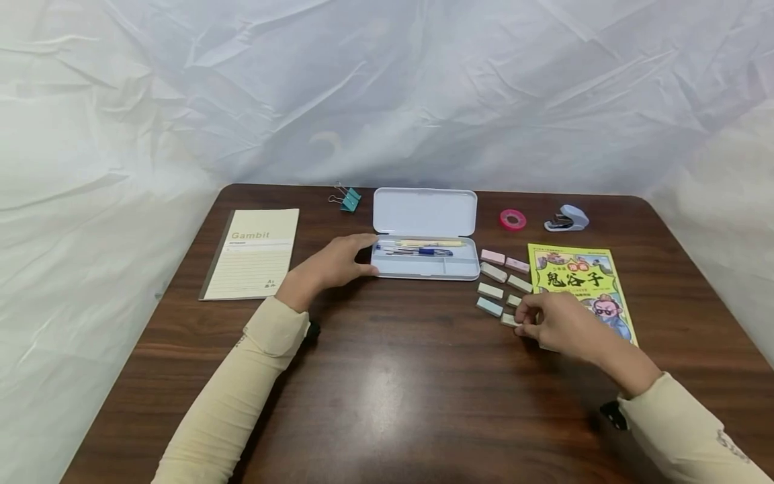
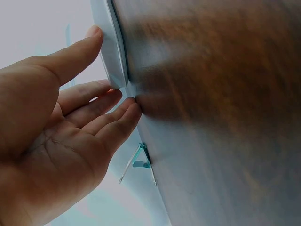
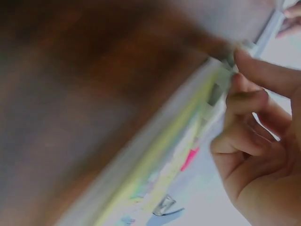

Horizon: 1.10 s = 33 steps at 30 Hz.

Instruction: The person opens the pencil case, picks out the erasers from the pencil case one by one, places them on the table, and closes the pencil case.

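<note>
An open white pencil case lies on the table with several pens inside. At its left end is my left hand, thumb and index finger apart and touching the rim. In the left wrist view the fingers of that hand look loosely extended beside the case's end. Several small block erasers lie in two rough columns right of the case. My right hand pinches the nearest pale eraser between thumb and index finger, its other fingers curled in.
A yellow comic-style book lies partly under my right hand. Behind it are a pink tape roll and a light blue stapler. A teal binder clip and a cream notebook are on the left. White sheeting hangs behind.
</note>
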Each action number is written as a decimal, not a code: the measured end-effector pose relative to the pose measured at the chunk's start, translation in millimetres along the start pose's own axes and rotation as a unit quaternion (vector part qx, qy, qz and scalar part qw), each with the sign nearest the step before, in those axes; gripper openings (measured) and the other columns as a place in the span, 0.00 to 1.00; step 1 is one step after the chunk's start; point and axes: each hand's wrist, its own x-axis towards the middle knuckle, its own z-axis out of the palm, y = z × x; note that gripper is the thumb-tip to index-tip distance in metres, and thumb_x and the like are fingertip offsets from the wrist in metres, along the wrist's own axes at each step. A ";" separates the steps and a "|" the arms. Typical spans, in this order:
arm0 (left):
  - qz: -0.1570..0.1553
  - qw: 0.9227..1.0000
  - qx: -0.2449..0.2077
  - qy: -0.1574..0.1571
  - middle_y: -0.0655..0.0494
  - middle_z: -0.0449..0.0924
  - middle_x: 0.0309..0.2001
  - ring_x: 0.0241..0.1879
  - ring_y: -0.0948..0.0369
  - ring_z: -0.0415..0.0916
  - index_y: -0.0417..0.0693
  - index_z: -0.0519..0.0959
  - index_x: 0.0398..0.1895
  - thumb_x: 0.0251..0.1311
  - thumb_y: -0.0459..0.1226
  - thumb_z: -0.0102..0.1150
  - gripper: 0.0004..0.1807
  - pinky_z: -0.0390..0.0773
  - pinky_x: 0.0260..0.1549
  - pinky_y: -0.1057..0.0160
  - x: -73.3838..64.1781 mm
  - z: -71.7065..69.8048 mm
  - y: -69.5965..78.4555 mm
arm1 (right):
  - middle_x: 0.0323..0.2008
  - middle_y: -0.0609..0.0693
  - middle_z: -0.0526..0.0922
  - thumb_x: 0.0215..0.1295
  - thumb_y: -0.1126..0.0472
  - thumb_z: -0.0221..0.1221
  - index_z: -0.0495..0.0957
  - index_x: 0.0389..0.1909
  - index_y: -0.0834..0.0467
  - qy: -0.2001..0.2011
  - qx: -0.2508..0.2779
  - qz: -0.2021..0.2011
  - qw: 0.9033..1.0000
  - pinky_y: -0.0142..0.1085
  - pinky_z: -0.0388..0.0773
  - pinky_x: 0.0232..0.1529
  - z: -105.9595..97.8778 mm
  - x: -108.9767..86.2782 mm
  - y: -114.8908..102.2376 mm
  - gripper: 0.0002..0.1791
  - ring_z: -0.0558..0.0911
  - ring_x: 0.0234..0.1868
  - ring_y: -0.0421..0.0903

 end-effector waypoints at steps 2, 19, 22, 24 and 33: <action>0.001 1.000 -0.003 -0.002 0.52 0.62 0.92 0.92 0.51 0.59 0.54 0.61 0.94 0.78 0.56 0.73 0.49 0.66 0.90 0.44 1.0 0.8 -3.1 | 0.28 0.41 0.84 0.76 0.59 0.75 0.89 0.36 0.51 -0.016 0.005 0.014 1.000 0.32 0.70 0.28 -7.3 7.0 -1.5 0.07 0.73 0.27 0.37; -0.072 0.981 -0.160 0.080 0.38 0.57 0.93 0.81 0.45 0.78 0.43 0.32 0.97 0.87 0.52 0.61 0.57 0.75 0.84 0.42 -9.1 -47.1 73.3 | 0.86 0.68 0.69 0.96 0.41 0.41 0.44 0.95 0.61 0.045 0.275 0.127 0.952 0.28 0.82 0.50 -26.9 144.8 -4.8 0.42 0.87 0.53 0.39; -0.081 0.980 -0.150 0.106 0.37 0.54 0.93 0.90 0.44 0.64 0.41 0.37 0.97 0.89 0.53 0.59 0.54 0.65 0.90 0.42 -8.9 -52.5 82.7 | 0.84 0.64 0.69 0.96 0.43 0.42 0.48 0.95 0.61 0.065 0.341 0.118 0.931 0.26 0.83 0.50 -22.8 149.7 -10.0 0.40 0.84 0.50 0.32; -0.078 0.979 -0.145 0.120 0.36 0.52 0.93 0.90 0.43 0.63 0.41 0.43 0.97 0.89 0.53 0.59 0.51 0.65 0.90 0.42 -8.6 -55.4 85.2 | 0.76 0.60 0.73 0.96 0.42 0.42 0.55 0.93 0.62 0.085 0.367 0.108 0.920 0.26 0.85 0.51 -22.3 148.5 -12.6 0.39 0.85 0.50 0.32; -0.012 0.978 -0.139 0.154 0.43 0.82 0.67 0.66 0.47 0.86 0.41 0.80 0.68 0.89 0.51 0.60 0.24 0.87 0.65 0.43 -30.4 -50.8 84.2 | 0.61 0.55 0.84 0.94 0.38 0.49 0.79 0.70 0.64 0.108 0.289 0.061 0.949 0.35 0.88 0.57 -21.4 117.1 -13.3 0.33 0.88 0.54 0.42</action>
